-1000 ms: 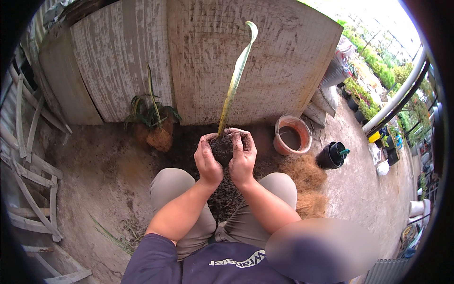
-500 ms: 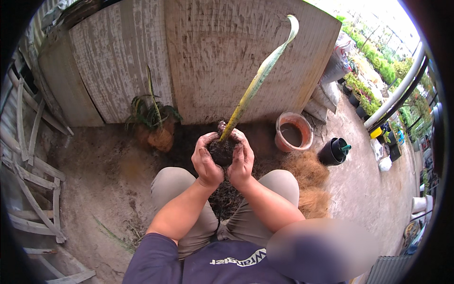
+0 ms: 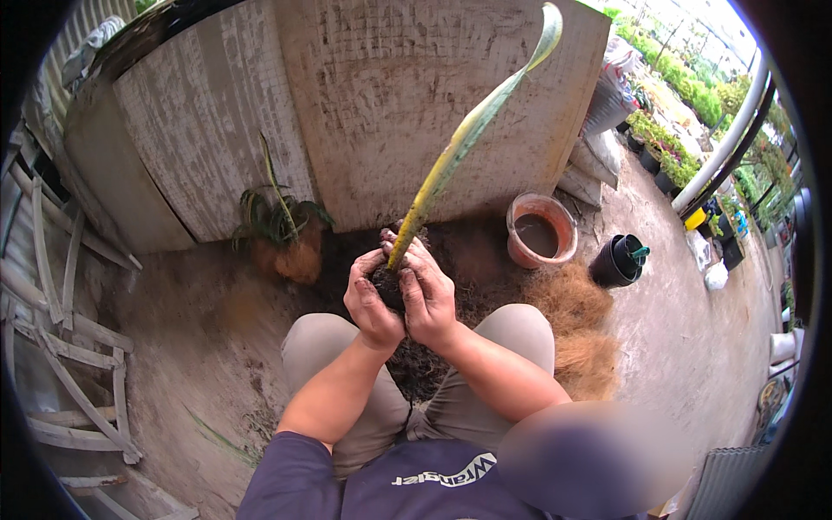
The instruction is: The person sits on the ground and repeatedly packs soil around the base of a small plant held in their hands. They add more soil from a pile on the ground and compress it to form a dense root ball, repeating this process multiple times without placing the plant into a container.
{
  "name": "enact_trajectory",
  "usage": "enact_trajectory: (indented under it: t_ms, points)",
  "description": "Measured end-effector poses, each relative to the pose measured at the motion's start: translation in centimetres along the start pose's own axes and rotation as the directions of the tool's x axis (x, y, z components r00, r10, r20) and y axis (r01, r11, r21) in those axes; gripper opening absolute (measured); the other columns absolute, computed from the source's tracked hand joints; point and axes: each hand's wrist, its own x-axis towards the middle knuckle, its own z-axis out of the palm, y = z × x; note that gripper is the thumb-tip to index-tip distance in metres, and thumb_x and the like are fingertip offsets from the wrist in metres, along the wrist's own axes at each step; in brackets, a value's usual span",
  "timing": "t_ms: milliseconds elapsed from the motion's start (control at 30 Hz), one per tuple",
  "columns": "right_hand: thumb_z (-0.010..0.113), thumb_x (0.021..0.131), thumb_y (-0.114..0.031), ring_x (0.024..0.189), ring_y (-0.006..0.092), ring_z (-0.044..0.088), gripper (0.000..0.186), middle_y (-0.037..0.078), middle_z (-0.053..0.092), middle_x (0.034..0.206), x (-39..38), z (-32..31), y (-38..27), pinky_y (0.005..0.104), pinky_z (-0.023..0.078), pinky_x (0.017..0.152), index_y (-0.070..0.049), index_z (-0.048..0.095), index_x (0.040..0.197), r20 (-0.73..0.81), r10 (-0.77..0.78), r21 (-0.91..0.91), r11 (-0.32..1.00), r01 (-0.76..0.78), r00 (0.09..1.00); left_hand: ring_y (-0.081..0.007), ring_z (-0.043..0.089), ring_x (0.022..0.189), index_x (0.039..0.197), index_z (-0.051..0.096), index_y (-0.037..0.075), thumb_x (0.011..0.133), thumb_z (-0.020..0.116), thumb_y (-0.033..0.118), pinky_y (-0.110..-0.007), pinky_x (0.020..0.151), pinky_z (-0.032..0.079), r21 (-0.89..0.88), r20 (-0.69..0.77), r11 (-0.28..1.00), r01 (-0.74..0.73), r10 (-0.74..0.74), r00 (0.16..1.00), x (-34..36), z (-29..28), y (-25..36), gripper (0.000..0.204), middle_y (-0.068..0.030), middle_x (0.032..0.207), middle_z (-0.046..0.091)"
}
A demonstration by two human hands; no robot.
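Together, hands [image 3: 431, 299] cup soil clump [image 3: 386, 289] under leaf [image 3: 458, 147]; knees [image 3: 322, 334] near, panel [image 3: 373, 113] edge ahead, pot [image 3: 520, 249] well apart rightward.

- Floor [image 3: 693, 364]: grey, hard-surfaced.
- Large weathered board [image 3: 433, 113]: stands upright along the floor's far edge; surface streaked.
- Pale sacks [image 3: 598, 160]: piled just beside the board's lower right corner.
- Wooden slats [image 3: 89, 352]: crossing one another along the floor's left edge.
- Potted plants [image 3: 660, 160]: lined up toward the floor's far right corner.
- White pipe [image 3: 724, 134]: slants across the floor's right side.
- White bag [image 3: 716, 276]: near the floor's right edge.
- Corrugated sheet [image 3: 726, 485]: at the floor's near right corner.
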Motion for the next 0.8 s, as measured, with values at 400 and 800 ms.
enact_trajectory:
  t_ms: [400,800]
  points:
    - [0.039,0.093,-0.014,0.094,0.0169,0.053,0.026,0.012,0.056,0.102,0.4,0.5,-0.6,0.0276,0.040,0.086,0.005,0.053,0.104,-0.239,0.323,0.381,0.899,-0.217,0.916,-0.0143,0.053,0.087,0.099,0.052,-0.002,0.094,0.024,0.029,-0.028,0.080,0.042,-0.027,-0.013,0.985,0.172,-0.173,0.985,0.4,0.4,-0.2,0.042,-0.0074,0.094,0.056]
    - [0.045,0.090,-0.011,0.090,0.0258,0.053,0.019,0.014,0.054,0.094,0.8,0.1,-0.7,0.0324,0.042,0.081,0.002,0.059,0.089,-0.265,0.143,-0.012,0.988,-0.151,0.953,-0.0143,0.053,0.087,0.098,0.053,-0.002,0.094,0.023,0.029,-0.027,0.081,0.041,-0.022,0.019,0.987,0.157,-0.156,0.988,0.5,0.7,0.5,0.043,-0.0078,0.093,0.057]
